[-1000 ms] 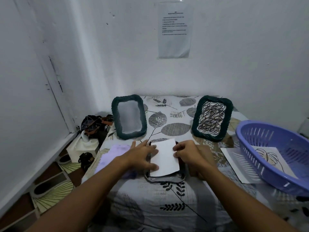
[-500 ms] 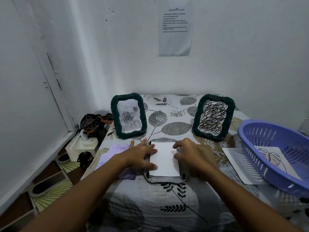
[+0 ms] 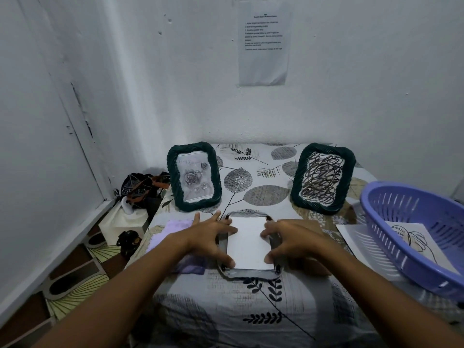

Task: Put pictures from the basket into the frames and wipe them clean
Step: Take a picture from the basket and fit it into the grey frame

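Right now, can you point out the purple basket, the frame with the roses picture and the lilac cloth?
purple basket (image 3: 376,209): head view, on its near left rim.
frame with the roses picture (image 3: 173,177): head view, on its left green border.
lilac cloth (image 3: 175,228): head view, on its upper part.

The printed sheet (image 3: 263,43) on the wall is too small to read.

Home room, patterned tablecloth (image 3: 263,305), tiled floor (image 3: 75,295)

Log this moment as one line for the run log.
step: seating white sheet in flat frame | left hand: on sheet's left edge | right hand: on right edge
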`<act>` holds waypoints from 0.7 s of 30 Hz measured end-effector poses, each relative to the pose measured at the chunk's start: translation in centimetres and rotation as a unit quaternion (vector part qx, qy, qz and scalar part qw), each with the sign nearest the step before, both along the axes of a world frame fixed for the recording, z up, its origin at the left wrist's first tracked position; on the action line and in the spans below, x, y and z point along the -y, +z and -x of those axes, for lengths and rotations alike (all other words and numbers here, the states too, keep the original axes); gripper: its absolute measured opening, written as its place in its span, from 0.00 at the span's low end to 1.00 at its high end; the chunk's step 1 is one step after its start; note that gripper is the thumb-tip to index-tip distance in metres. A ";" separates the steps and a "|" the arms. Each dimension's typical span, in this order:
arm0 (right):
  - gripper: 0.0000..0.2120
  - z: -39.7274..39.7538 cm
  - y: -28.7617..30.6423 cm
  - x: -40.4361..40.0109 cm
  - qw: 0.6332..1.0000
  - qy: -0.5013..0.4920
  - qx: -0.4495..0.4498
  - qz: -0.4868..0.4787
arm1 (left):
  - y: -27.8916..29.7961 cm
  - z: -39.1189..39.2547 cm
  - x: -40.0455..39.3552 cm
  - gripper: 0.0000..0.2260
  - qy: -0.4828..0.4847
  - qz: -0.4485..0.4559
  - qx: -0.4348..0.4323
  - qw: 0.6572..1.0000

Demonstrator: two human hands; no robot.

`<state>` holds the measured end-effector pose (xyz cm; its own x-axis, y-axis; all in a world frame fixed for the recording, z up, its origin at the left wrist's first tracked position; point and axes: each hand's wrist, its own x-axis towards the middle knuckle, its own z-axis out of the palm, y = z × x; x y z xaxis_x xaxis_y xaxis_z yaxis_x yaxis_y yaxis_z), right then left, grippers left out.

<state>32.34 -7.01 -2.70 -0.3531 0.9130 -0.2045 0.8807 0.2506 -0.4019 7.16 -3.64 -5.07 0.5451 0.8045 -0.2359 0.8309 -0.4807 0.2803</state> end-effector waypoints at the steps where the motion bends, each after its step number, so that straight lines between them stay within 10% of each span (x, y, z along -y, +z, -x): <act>1: 0.33 0.0 0.0 0.0 1.000 0.001 0.002 -0.003 | 0.0 0.0 0.0 0.44 0.000 0.001 0.000 1.000; 21: 0.41 -0.6 0.0 -0.8 0.999 0.012 0.030 0.007 | 0.3 0.1 -1.1 0.45 -0.001 0.024 -0.013 1.000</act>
